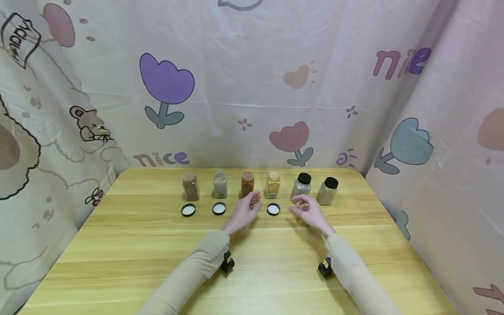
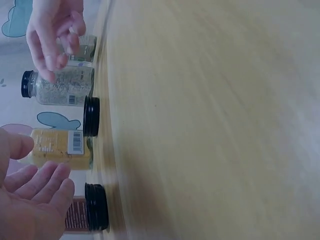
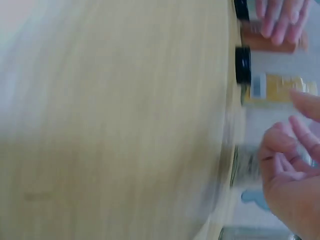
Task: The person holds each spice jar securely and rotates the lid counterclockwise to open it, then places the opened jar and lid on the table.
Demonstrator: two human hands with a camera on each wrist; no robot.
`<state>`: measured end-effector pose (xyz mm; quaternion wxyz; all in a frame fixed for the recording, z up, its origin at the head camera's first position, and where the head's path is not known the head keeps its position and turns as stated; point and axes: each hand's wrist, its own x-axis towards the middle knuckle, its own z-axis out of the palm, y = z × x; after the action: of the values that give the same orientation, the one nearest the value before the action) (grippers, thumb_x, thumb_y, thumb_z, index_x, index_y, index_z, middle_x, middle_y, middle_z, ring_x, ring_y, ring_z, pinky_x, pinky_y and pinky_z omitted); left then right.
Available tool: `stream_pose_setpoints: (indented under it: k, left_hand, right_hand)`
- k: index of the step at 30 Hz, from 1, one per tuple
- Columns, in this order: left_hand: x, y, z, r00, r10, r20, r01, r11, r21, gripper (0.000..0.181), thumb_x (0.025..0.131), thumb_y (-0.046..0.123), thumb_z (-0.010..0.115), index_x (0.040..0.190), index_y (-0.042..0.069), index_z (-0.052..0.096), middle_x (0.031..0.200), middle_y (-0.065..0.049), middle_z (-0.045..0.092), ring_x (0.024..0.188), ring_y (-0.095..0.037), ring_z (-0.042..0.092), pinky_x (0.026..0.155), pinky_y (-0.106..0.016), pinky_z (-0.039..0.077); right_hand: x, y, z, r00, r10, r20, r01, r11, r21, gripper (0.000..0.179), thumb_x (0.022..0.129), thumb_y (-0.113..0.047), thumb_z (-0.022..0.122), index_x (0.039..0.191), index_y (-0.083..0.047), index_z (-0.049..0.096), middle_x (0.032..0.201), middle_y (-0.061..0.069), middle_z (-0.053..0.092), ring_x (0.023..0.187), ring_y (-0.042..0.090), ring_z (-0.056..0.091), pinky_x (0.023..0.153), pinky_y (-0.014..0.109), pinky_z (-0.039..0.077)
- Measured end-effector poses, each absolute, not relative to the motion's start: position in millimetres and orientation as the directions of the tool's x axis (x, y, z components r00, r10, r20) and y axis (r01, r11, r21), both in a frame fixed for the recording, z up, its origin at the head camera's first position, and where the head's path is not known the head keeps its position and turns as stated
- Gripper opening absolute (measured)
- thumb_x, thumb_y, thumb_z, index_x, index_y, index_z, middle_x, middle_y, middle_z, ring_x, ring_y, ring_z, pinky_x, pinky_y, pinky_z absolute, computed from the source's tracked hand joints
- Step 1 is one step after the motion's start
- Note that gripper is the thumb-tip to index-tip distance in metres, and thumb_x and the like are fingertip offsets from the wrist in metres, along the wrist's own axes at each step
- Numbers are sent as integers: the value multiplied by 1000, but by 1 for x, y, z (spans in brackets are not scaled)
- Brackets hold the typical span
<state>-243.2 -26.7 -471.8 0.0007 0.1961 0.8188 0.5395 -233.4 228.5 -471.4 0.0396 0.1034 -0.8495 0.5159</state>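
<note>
My left hand is held over the wooden table in front of a jar of reddish-brown spice, its fingers relaxed and holding nothing. Below it a black lid shows in the left wrist view; the hand hides this lid in the head view. My right hand, loosely curled around nothing, is in front of a black-capped jar of pale flakes. Between the hands, a jar of yellow powder stands uncapped, with an upturned black lid before it.
On the left stand an uncapped brown-spice jar and an uncapped grey-spice jar, with one lid and another lid in front. A black-capped jar ends the row at right. A printed curtain hangs behind the table.
</note>
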Motion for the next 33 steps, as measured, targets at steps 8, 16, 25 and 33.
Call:
stream_pose_setpoints:
  k: [8,16,25,33]
  left_hand:
    - [-247,-12,-472,-900,372,227,359,337,870,46,100,9,57,141,-9,47,130,-29,61,121,-38,62,110,-51,48]
    - [-255,17,-467,-884,409,228,377,330,866,49,101,16,60,145,-2,46,139,-24,58,130,-34,57,116,-45,43]
    - [-264,47,-461,-890,410,197,357,360,862,50,101,20,61,144,0,47,147,-18,54,135,-32,53,116,-43,43]
    - [-273,66,-460,-898,408,162,321,359,876,61,101,24,62,150,-1,38,154,-21,46,139,-35,50,117,-45,42]
  right_hand:
    - [-228,251,-469,-968,141,207,-158,300,-941,27,98,-15,66,107,10,65,67,-14,60,51,1,45,45,16,38]
    - [-229,261,-470,-904,371,214,-140,217,-966,25,99,-15,63,100,9,63,68,-16,57,57,0,46,47,16,40]
    - [-226,270,-467,-865,481,144,-111,97,-989,15,99,-16,62,99,-1,65,68,-18,59,52,-1,46,41,17,40]
    - [-222,272,-462,-863,493,114,-104,47,-993,16,100,-18,61,102,-2,64,67,-16,58,52,1,45,40,16,37]
